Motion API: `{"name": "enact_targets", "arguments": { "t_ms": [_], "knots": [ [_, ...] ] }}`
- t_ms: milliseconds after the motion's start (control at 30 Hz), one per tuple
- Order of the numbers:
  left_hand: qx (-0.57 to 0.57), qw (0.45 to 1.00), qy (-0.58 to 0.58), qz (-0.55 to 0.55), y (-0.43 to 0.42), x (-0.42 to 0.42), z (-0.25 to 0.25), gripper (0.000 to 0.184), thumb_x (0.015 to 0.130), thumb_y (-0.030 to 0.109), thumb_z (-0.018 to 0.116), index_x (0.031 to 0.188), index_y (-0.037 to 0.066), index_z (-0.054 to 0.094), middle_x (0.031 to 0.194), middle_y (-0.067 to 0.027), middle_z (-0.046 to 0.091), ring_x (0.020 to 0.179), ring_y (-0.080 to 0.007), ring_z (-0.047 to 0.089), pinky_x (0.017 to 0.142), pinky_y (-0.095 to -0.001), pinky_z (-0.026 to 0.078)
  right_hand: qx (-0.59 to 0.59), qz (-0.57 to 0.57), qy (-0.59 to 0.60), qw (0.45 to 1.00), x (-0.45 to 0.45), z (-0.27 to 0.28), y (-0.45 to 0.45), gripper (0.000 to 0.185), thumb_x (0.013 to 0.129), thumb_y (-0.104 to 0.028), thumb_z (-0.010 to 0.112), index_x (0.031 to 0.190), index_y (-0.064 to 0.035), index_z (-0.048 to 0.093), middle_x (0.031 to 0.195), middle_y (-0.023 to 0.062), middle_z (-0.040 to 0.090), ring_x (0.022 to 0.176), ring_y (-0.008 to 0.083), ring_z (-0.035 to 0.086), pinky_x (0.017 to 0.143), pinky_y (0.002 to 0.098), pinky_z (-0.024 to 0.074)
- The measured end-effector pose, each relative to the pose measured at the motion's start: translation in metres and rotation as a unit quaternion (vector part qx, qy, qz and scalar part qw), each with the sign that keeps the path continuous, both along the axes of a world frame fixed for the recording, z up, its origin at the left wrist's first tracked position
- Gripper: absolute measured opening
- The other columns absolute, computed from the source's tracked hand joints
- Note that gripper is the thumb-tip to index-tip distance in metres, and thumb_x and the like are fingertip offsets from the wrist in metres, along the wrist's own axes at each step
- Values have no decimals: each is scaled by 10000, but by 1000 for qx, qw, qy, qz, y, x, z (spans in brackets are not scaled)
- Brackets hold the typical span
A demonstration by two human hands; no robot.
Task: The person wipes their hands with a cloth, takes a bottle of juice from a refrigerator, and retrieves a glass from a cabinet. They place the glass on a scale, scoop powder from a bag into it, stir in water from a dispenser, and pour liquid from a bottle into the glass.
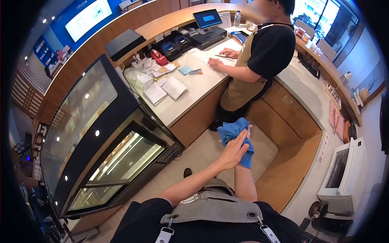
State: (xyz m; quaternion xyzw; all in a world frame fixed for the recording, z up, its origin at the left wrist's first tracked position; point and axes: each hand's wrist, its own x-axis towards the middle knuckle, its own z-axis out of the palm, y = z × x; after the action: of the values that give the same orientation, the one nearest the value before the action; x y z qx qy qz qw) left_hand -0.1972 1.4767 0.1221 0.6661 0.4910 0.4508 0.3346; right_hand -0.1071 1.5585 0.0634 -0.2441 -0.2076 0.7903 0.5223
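Observation:
A crumpled blue cloth (234,130) is between my two hands, held out in front of my apron above the floor. My left hand (234,150) lies flat on top of the cloth with its fingers stretched out. Underneath, my right hand (250,130) supports the cloth, which drapes over it down to the wrist. Only a few of its fingertips show past the cloth's edge; the palm is covered. I wear a grey-brown apron (210,209) with metal clips on its straps.
Ahead, a co-worker in a tan apron (239,89) stands at the counter (202,91) holding a pen-like item. Notebooks (174,88), papers and a monitor (207,19) are on it. A glass display case (117,162) stands left; a white oven (342,172) sits right.

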Motion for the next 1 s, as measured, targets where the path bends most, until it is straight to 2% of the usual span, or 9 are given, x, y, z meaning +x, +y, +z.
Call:
{"name": "enact_targets", "arguments": {
  "t_ms": [233, 367, 467, 533, 600, 700, 833, 933, 1000],
  "knots": [
    [-163, 964, -157, -140, 18, 4, 48, 565, 1116, 369, 458, 1507, -38, 428, 1329, -198, 676, 1229, -267, 653, 1064, -381, 490, -116, -110, -33, 987, 61, 33, 26, 682, 1000, -722, 439, 1152, -96, 663, 1030, 73, 730, 896, 295, 713, 808, 436, 592],
    [-242, 775, -527, -251, 77, -17, 15, 402, 1097, 304, 531, 1356, -2, 527, 1144, -162, 723, 1144, -223, 687, 957, -346, 564, 112, -144, 5, 983, 48, 104, 9, 534, 1057, -567, 492, 1327, -121, 609, 1157, 80, 719, 1091, 314, 692, 938, 421, 549],
    [-124, 904, -407, -47, 121, -10, 5, 412, 1089, 255, 550, 1410, 3, 497, 1316, -161, 642, 1279, -242, 611, 1056, -335, 499, 114, -146, -368, 911, -4, 118, -13, 555, 1052, -532, 531, 1428, -128, 576, 1437, 117, 596, 1366, 362, 520, 1126, 474, 398],
    [-73, 642, -721, -249, 114, 3, -11, 490, 1112, 290, 453, 1522, 32, 379, 1516, -126, 440, 1438, -231, 406, 1171, -348, 349, 453, -221, -609, 613, -50, 162, -21, 586, 1037, -517, 562, 1465, -117, 567, 1631, 135, 388, 1500, 416, 307, 1223, 525, 218],
    [40, 516, -795, -316, 118, 23, -34, 571, 1136, 364, 329, 1617, 65, 253, 1658, -67, 266, 1563, -208, 209, 1256, -345, 210, 434, -174, -560, 684, -56, 150, -6, 610, 1047, -588, 449, 1356, -114, 677, 1655, 126, 352, 1524, 452, 210, 1245, 547, 106],
    [-89, 571, -739, -347, 120, -13, -63, 584, 1135, 346, 340, 1632, 63, 224, 1646, -70, 285, 1562, -213, 208, 1254, -348, 204, 430, -130, -572, 686, -61, 139, 6, 764, 1070, -637, 215, 1259, -126, 751, 1645, 71, 381, 1536, 431, 192, 1248, 563, 19],
    [-6, 900, -407, -154, 84, -42, 9, 588, 1127, 319, 389, 1629, 61, 223, 1640, -71, 300, 1539, -221, 265, 1234, -349, 249, 425, -94, -565, 701, -62, 117, 44, 738, 1098, -577, 162, 1358, -118, 679, 1628, 47, 414, 1547, 389, 197, 1243, 582, -32],
    [-189, 702, -675, -126, 73, -55, 33, 584, 1097, 351, 490, 1588, 86, 320, 1561, -52, 414, 1437, -183, 399, 1189, -367, 330, 368, -81, -617, 691, -69, 119, 60, 699, 1116, -529, 153, 1438, -104, 604, 1629, 54, 417, 1559, 356, 192, 1236, 594, -58],
    [-7, 974, -204, -96, 78, -87, 35, 505, 1062, 299, 567, 1485, 65, 420, 1365, -40, 523, 1266, -169, 493, 1108, -359, 397, 397, -159, -566, 705, -77, 139, 56, 684, 1121, -525, 203, 1513, -33, 472, 1642, 134, 380, 1573, 318, 189, 1262, 525, -27]
  ]
}}
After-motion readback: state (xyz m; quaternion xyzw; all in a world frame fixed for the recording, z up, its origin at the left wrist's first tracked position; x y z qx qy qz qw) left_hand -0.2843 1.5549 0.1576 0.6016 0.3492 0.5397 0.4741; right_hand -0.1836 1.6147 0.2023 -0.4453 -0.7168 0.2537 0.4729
